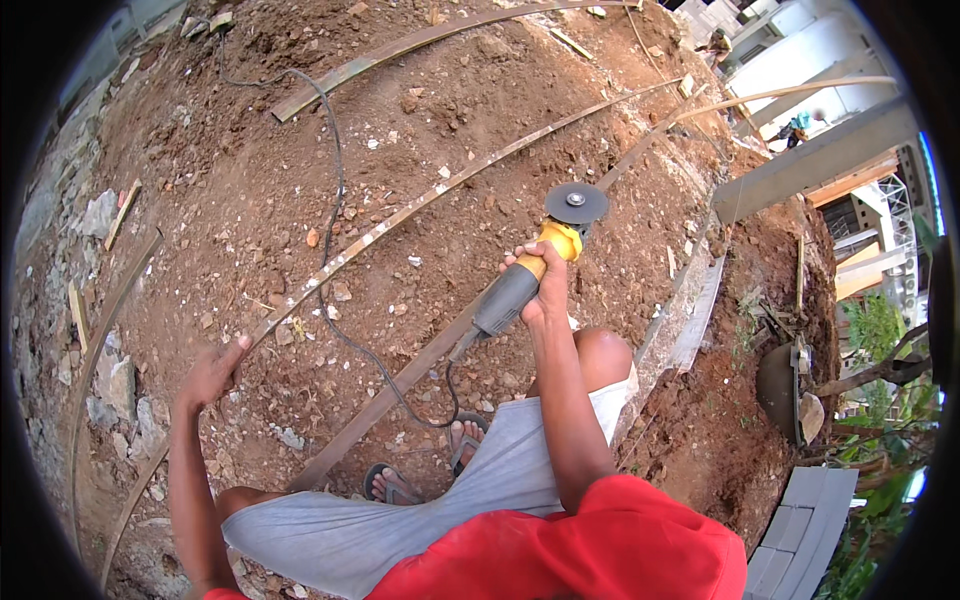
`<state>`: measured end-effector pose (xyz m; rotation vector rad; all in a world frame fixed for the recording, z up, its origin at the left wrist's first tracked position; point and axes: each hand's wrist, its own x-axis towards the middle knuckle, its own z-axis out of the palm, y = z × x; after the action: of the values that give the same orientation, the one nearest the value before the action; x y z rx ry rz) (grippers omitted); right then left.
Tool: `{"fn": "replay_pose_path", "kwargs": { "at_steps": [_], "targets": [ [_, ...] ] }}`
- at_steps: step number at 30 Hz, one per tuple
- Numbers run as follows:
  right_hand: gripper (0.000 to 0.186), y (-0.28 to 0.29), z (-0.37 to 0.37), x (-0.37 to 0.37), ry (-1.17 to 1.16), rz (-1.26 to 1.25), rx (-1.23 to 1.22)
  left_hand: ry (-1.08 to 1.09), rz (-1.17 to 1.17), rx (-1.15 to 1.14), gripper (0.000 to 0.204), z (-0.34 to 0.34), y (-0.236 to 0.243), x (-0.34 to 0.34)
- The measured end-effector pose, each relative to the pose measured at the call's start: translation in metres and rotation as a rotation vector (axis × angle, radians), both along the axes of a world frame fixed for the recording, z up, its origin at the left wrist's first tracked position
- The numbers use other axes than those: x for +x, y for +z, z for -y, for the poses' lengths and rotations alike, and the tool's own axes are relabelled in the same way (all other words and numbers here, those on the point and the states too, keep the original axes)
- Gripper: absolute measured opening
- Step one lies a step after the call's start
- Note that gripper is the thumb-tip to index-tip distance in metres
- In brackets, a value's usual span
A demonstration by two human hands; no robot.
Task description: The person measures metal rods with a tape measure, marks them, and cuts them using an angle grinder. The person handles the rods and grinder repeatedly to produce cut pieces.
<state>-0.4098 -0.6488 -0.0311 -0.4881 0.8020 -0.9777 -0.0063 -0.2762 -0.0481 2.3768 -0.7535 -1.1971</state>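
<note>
My right hand (545, 287) is closed around the grey and yellow body of an angle grinder (508, 297), held over the dirt in front of my knees. Its dark round disc (577, 203) faces up at the far end, away from me. My left hand (212, 374) is closed on a long narrow strip (400, 217), thumb along its top. The strip runs across the dirt from lower left to upper right; I cannot tell if it is wood or metal. A second, wider strip (420, 366) lies on the ground beneath the grinder, passing beside my sandalled feet.
A dark power cord (340, 170) snakes over the stony dirt to the grinder. Another long strip (400, 47) lies farther off, and one (112, 310) at the left. A dark bowl-like container (778, 392) and grey blocks (806, 520) stand right; a concrete beam (810, 160) slants behind.
</note>
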Motion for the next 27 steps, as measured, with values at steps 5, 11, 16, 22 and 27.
{"fn": "replay_pose_path", "kwargs": {
  "at_steps": [5, 11, 16, 22, 27],
  "targets": [
    [0.023, 0.000, -0.015, 0.016, 0.021, -0.062, 0.027, 0.084, -0.410, 0.126, 0.079, 0.006, 0.012, 0.031],
    [0.024, -0.011, -0.017, -0.010, 0.000, -0.126, 0.026, -0.122, 0.741, -0.267, 0.069, -0.062, 0.017, -0.007],
    [0.026, -0.016, -0.017, -0.033, -0.004, -0.259, 0.028, -0.271, 1.246, -0.214, 0.067, -0.156, -0.029, 0.003],
    [0.024, -0.021, -0.007, -0.065, 0.008, -0.326, 0.089, -0.065, 0.291, -0.121, 0.077, -0.106, 0.024, 0.026],
    [0.020, -0.023, 0.005, -0.046, -0.096, -0.222, 0.068, 0.082, -0.275, 0.110, 0.072, -0.064, 0.072, 0.025]
  ]
}}
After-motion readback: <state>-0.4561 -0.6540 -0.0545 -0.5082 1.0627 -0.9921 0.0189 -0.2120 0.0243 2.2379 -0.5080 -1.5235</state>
